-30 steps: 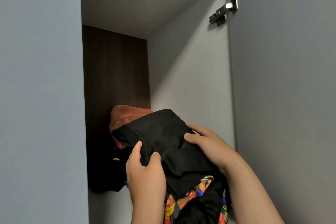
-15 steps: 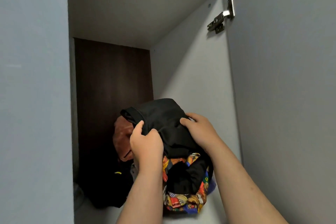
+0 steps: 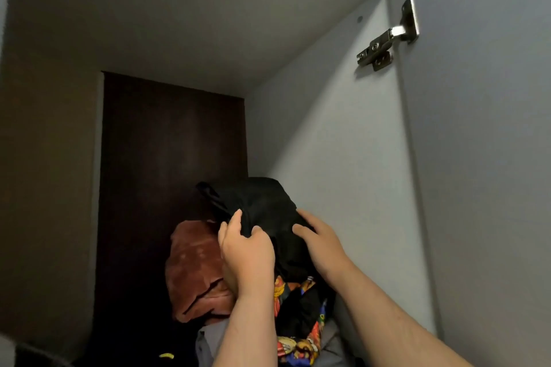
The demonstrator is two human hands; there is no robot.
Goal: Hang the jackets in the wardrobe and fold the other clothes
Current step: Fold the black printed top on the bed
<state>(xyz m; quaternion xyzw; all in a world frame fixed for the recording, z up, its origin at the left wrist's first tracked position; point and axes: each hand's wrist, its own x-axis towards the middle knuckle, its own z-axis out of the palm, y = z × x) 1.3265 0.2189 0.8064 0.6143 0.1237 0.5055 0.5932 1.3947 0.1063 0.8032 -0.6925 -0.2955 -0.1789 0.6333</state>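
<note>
A folded black garment lies on top of a pile inside a high wardrobe compartment. My left hand grips its near left edge, fingers curled into the cloth. My right hand presses flat on its right side. Under it sits a colourful cartoon-print garment with black parts. A rust-brown folded cloth stands to the left of the pile, partly hidden by my left hand.
The compartment has a dark wood back panel, a pale right wall and a low ceiling. The open door hangs at the right on a metal hinge. Dark clothes lie at the lower left.
Both hands have pushed the black garment deeper and higher into the compartment, onto the pile. The camera has moved closer and tilted up.
</note>
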